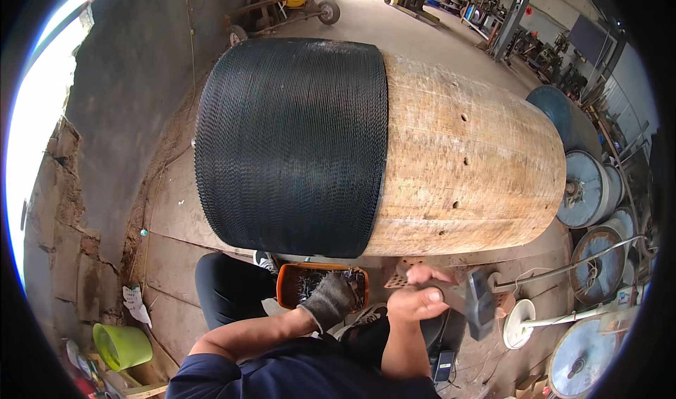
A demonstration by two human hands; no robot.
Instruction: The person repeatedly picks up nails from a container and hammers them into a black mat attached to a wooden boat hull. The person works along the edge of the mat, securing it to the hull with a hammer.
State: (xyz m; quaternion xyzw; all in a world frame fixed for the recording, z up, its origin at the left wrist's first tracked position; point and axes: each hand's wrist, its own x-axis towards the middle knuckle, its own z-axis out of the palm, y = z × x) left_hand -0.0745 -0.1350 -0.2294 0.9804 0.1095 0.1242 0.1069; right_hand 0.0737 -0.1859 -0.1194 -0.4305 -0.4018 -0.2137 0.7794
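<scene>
My left hand (329, 299), in a grey glove, reaches into an orange-rimmed tray (282, 285) of small metal nails (307, 279); its fingertips are hidden among them. To the right of the tray, my bare right hand (417, 303) is closed round a hammer. The dark hammer head (482, 306) points to the right, and the handle is partly blurred. In front of both hands lies a large wooden drum (472, 153), on its side. Black toothed strip (296, 146), in tight rows, covers the drum's left half; bare wood with several holes shows on the right.
A grey wall (134, 96) runs along the left, with a green bucket (122, 347) at lower left. Blue-grey metal drums (586, 188) and a white reel (520, 323) crowd the right side. A wheeled cart (296, 12) stands behind the drum.
</scene>
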